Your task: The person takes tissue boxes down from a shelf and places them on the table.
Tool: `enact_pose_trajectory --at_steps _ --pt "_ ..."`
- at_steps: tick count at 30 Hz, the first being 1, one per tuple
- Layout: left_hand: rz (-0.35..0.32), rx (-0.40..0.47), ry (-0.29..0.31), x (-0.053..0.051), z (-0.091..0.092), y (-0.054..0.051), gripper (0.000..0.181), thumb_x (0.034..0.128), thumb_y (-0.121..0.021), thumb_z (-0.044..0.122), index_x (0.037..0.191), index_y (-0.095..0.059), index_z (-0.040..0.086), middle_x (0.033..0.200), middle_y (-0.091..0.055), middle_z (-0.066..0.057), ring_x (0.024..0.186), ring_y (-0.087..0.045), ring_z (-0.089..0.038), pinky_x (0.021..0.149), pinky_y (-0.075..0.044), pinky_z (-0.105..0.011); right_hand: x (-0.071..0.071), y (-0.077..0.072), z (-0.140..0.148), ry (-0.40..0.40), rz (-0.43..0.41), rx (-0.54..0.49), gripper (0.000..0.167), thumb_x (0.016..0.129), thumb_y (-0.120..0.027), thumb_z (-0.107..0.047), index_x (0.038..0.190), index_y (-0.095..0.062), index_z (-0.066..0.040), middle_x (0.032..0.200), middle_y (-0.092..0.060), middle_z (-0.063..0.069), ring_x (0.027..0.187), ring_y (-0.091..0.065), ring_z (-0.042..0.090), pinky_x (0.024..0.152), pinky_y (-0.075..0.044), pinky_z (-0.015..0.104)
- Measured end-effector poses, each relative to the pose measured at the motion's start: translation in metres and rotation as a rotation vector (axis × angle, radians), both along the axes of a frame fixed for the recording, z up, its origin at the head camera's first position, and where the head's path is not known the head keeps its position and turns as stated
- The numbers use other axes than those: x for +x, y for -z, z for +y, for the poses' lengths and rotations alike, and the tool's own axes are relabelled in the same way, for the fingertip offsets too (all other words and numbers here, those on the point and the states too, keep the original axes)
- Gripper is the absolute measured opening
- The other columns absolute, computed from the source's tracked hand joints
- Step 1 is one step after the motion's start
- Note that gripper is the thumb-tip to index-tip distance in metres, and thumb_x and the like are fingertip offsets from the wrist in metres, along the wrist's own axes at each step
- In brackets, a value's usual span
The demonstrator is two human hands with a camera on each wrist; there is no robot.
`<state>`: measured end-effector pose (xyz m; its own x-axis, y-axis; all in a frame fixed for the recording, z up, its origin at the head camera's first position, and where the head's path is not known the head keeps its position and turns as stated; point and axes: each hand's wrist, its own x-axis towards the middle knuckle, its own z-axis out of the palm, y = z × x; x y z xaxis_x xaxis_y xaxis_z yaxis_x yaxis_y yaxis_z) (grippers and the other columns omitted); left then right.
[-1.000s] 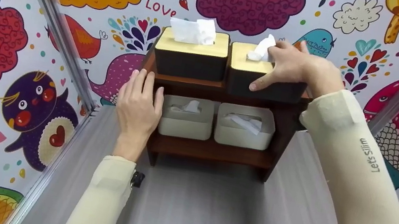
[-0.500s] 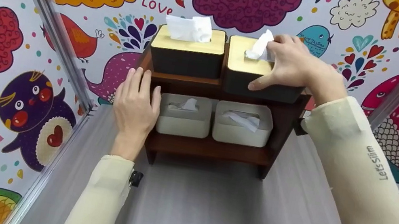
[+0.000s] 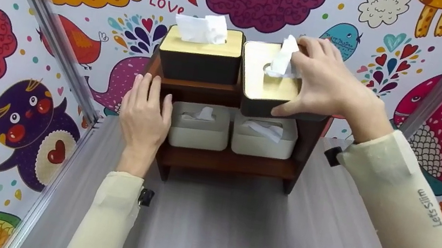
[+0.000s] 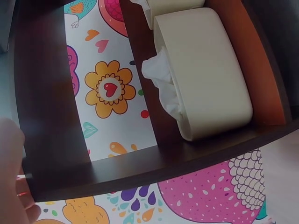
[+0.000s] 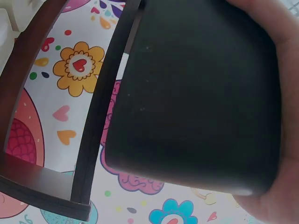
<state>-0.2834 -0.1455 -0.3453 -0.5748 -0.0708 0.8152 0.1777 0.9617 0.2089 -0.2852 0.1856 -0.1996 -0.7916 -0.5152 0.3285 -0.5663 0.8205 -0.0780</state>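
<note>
My right hand (image 3: pixel 329 79) grips a black tissue box (image 3: pixel 262 106) with a light wooden lid and a white tissue sticking out, thumb on its near side. The box is lifted and tilted toward me over the shelf front. In the right wrist view the black box (image 5: pixel 196 98) stands apart from the shelf's edge, the hand (image 5: pixel 289 93) along its right side. My left hand (image 3: pixel 145 115) rests at the left end of the dark wooden shelf (image 3: pixel 227 164), fingers fairly straight. Only part of that hand (image 4: pixel 11 182) shows in the left wrist view.
A matching black tissue box (image 3: pixel 200 63) stands on the top board at left. Two grey-beige tissue boxes, a left one (image 3: pixel 198 136) and a right one (image 3: pixel 262 147), sit on the lower board. A patterned wall (image 3: pixel 270 1) stands behind; grey floor (image 3: pixel 211 231) lies in front.
The right hand has brought its tissue box off the top board, forward toward me and tilted it. The left hand has stayed against the shelf. The head view has shifted slightly.
</note>
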Motion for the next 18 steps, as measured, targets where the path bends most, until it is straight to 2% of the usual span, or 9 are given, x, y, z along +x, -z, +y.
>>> enact_pose_trajectory --at_steps 10,15,18 --pt "-0.002 0.009 0.006 0.000 0.000 0.000 0.046 0.0966 -0.055 0.032 0.133 -0.058 0.005 0.140 -0.056 -0.016 0.136 -0.048 -0.032 0.111 -0.041 -0.047 0.025 0.012 0.003 -0.062 0.058 -0.003 0.104 0.054 -0.086 -0.061 0.132 -0.053 -0.001 0.145 -0.036 0.022 0.135 -0.029 0.038 0.117 -0.016 0.059" --pt "0.014 0.003 0.003 0.000 0.000 0.001 0.045 0.0951 -0.059 0.029 0.133 -0.058 0.004 0.139 -0.057 -0.016 0.136 -0.048 -0.032 0.111 -0.041 -0.047 0.037 0.020 0.003 -0.100 0.081 0.012 0.097 0.054 -0.084 -0.064 0.123 -0.057 -0.001 0.141 -0.039 0.021 0.133 -0.030 0.038 0.113 -0.020 0.061" --pt "0.021 -0.007 -0.003 0.000 0.000 0.001 0.045 0.0953 -0.058 0.028 0.133 -0.058 0.004 0.139 -0.057 -0.016 0.135 -0.048 -0.032 0.111 -0.041 -0.047 0.044 0.026 0.002 -0.126 0.083 0.014 0.088 0.054 -0.084 -0.065 0.112 -0.060 -0.003 0.140 -0.040 0.019 0.132 -0.031 0.036 0.112 -0.021 0.061"
